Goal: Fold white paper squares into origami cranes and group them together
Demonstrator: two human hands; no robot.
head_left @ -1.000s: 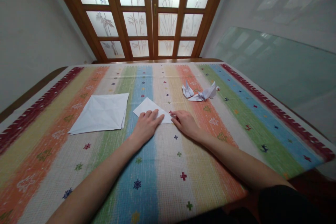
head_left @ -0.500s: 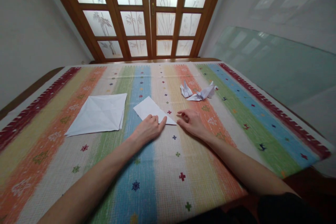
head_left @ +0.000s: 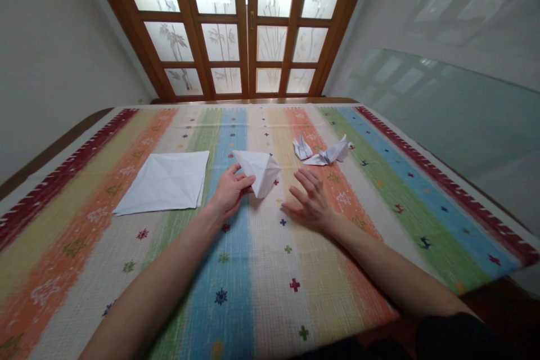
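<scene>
My left hand (head_left: 234, 188) pinches a folded white sheet of paper (head_left: 258, 171) at its left side, thumb on top. The paper is tilted up off the cloth, and its right part opens out from a crease. To the right of it, my right hand (head_left: 310, 201) is apart from the paper, fingers spread and holding nothing. Left of my left hand lies a stack of white paper sheets (head_left: 166, 181) with faint crease lines. Beyond my right hand sit two folded paper figures, a smaller one (head_left: 302, 148) and a larger bird-like one (head_left: 331, 153).
A striped tablecloth (head_left: 270, 270) with small printed motifs covers the table. Wooden doors (head_left: 247, 39) with frosted panes stand behind the far edge. A pale glass panel (head_left: 422, 95) leans along the right wall.
The folded paper has gone from lying flat under my left fingers to being lifted and turned in my left hand. My right hand has opened its fingers wider.
</scene>
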